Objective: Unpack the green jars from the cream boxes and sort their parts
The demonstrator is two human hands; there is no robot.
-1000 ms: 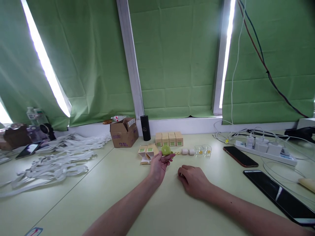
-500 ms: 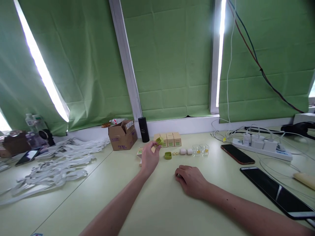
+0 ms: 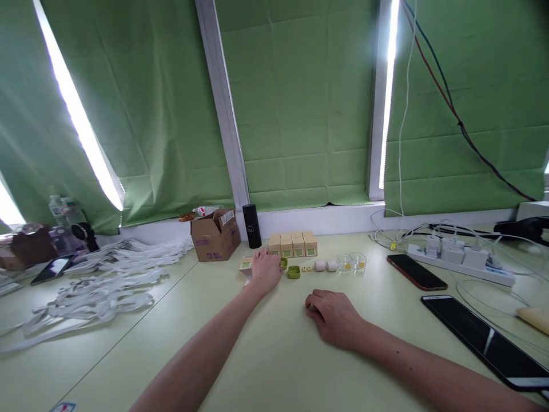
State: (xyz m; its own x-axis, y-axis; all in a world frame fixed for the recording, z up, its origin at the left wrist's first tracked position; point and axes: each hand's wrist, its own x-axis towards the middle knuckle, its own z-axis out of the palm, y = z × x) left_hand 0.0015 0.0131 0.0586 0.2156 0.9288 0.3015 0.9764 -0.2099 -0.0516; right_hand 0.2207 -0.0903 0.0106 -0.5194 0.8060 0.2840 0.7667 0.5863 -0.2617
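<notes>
A row of four small light-brown boxes (image 3: pixel 292 245) stands on the pale table (image 3: pixel 274 366), their green-marked faces turned toward the person. Just in front of the row's left end is the left hand (image 3: pixel 266 270), palm down, fingers bent; whether they grip anything I cannot tell — the hand's own back hides them. A small green piece (image 3: pixel 283 263) shows at that hand's right edge, in front of the row, and part of a light-brown carton (image 3: pixel 246 264) shows to the row's left, the rest of it behind the hand.

A green open dish (image 3: pixel 294 273) sits in front of the row's middle. To its right, in front of the row's right end, are tiny cream pieces (image 3: pixel 306 269); past that end come two whitish blocks (image 3: pixel 326 265) and two clear cups (image 3: pixel 351 262) with yellow spots inside.

The right hand (image 3: pixel 333 318) rests on the table, nearer the person than the row and a little to its right, fingers curled in — I cannot tell whether they enclose anything. Left of the row stand a black cylinder (image 3: pixel 251 226) and a cardboard box (image 3: pixel 215 237).
</notes>
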